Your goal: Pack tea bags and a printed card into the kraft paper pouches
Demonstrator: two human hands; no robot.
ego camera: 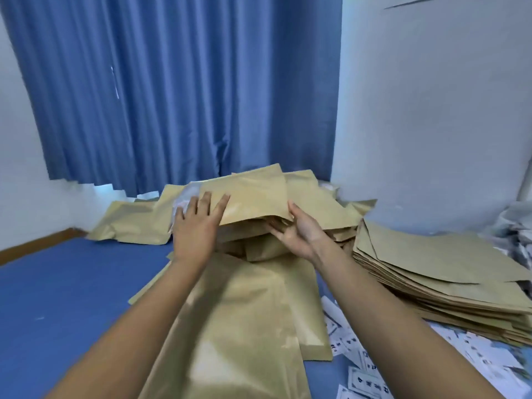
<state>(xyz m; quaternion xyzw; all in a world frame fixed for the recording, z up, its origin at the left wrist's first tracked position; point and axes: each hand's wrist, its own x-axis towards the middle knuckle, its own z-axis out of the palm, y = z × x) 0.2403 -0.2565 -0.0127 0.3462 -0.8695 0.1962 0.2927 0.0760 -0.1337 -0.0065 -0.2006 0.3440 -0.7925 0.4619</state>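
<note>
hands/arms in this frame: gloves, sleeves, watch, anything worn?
Nothing worn that shows. The left hand and right hand are bare, with no gloves, and no rings can be made out. Both forearms are bare to the frame's bottom edge: no sleeves, watch, bands or markings.

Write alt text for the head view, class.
Two hands lift a kraft pouch off a heap: left hand flat on top, right hand gripping its edge. A pouch stack and printed cards lie right.

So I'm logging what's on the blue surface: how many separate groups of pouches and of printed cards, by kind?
Kraft pouch groups: 3, the loose heap, the flat stack, the near pouches
Printed card scatters: 1
Total: 4
</note>
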